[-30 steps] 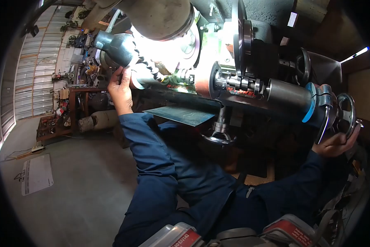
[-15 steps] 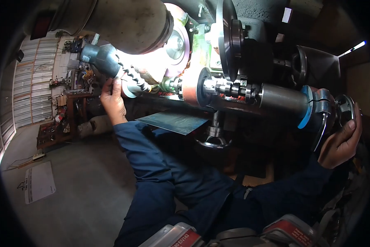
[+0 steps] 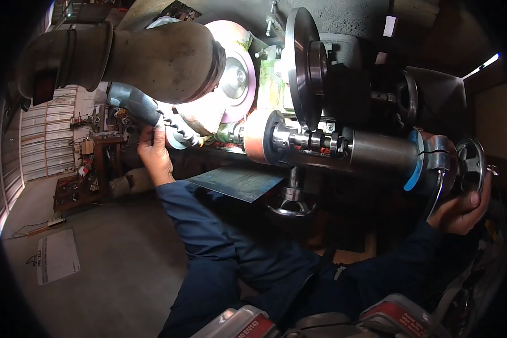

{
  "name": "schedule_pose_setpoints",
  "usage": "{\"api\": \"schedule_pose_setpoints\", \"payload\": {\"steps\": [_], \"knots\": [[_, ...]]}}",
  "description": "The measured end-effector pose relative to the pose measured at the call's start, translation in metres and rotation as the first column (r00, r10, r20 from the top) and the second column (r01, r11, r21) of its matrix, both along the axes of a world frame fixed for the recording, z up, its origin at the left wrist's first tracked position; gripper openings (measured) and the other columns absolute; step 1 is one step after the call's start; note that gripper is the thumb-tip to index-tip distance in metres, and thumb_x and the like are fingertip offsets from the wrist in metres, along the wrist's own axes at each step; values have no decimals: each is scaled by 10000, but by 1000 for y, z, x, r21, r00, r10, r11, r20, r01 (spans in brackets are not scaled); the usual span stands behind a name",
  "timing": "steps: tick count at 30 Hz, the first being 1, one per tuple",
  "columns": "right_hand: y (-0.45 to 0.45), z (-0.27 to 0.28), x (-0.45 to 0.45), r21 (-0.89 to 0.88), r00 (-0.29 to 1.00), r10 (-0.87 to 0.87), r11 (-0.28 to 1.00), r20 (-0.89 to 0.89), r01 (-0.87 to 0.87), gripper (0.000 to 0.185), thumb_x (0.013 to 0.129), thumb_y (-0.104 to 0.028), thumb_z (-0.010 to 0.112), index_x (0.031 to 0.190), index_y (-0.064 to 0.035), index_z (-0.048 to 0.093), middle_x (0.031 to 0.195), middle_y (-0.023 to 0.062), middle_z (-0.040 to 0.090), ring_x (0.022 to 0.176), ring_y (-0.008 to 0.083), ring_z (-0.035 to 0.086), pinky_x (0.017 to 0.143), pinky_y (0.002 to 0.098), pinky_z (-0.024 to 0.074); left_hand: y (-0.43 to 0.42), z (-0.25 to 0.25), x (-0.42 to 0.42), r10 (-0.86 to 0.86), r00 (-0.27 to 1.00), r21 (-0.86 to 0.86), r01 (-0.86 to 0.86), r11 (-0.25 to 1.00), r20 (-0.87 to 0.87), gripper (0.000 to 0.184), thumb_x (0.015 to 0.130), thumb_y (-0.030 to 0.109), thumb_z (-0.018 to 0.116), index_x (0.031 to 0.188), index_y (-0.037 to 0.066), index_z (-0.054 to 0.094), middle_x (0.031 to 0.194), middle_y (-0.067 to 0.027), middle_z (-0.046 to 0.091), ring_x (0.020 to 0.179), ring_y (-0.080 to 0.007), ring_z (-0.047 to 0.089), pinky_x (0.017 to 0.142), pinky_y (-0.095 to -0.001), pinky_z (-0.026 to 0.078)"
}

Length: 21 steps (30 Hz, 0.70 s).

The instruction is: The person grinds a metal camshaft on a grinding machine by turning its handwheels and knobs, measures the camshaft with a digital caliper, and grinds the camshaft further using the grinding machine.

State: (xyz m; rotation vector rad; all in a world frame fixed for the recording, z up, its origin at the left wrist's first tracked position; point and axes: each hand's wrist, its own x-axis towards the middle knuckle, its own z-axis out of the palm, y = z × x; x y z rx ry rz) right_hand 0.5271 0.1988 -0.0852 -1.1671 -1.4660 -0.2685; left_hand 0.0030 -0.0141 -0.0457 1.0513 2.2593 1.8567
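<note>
My left hand [image 3: 156, 155] is closed, thumb and fingers pinching the lower end of a black work lamp [image 3: 132, 103]. Beside those fingers runs the lamp's segmented flexible neck [image 3: 184, 130]. At the right, my right hand [image 3: 465, 211] curls round the lower rim of a metal handwheel [image 3: 471, 163], its fingers partly hidden behind the rim. Between the hands, a shaft with lobes like a camshaft [image 3: 316, 139] lies level in the machine, between the round chuck [image 3: 264, 138] and the steel tailstock barrel [image 3: 383, 149].
A pinkish grinding wheel [image 3: 239, 81] stands brightly lit behind the shaft, under a wide duct [image 3: 157, 59]. Right of it is a large metal disc [image 3: 301, 70]. A flat metal plate [image 3: 239, 181] and a second handwheel [image 3: 291, 209] jut out in front, near my legs.
The view has shifted, so the machine and duct sit lower in the picture. My right hand has moved down round the handwheel's rim. My left hand keeps its hold on the lamp.
</note>
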Motion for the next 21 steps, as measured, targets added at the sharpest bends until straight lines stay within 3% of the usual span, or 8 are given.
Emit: {"api": "schedule_pose_setpoints", "payload": {"steps": [1,7,10,12,15,21], "knots": [[1,-4,-1,59,1000,-16,998,-24,17,442,1033,-272,336,1136,79,585,1127,195,631,1015,257,635,856,320,516,0,0,1,-4,1000,0,4,1000,6,291,837,107,723,1059,-31,595,996,-70,641,884,-129,593,820,-264,477],[-5,18,-3,-134,999,17,991,29,-13,420,1033,-256,343,1135,65,594,1131,187,633,1010,246,638,852,314,518,2,2,3,-18,1000,-15,17,1000,-4,231,854,87,692,1044,-15,609,982,-56,641,876,-125,584,810,-267,466],[-6,25,-7,-213,996,47,975,-71,-62,393,1032,-226,352,1152,62,591,1138,190,632,1024,244,636,861,317,517,3,4,6,12,1000,-42,-12,999,-16,144,886,49,636,1023,3,624,972,-36,634,864,-126,573,795,-280,455],[-2,29,-7,-200,996,82,976,-39,-88,387,1029,-216,354,1150,69,588,1112,191,641,1022,260,637,867,332,514,4,3,7,10,1000,-19,-10,1000,-19,126,882,52,644,1000,9,630,959,-33,635,851,-121,574,791,-273,455],[-2,36,-9,-239,995,95,966,-32,-100,366,1025,-191,359,1154,62,590,1105,181,648,1024,266,638,878,338,508,-1,1,1,12,1000,-35,-12,999,-6,268,833,117,731,1032,-21,615,954,-41,637,859,-110,574,810,-251,460],[-1,48,-5,-357,990,142,924,-18,-139,310,1009,-139,394,1166,27,604,1123,145,656,1028,246,641,864,324,504,3,4,9,-1,1000,9,1,1000,16,261,847,104,714,1053,-22,616,978,-46,633,867,-111,573,812,-254,468]]}}
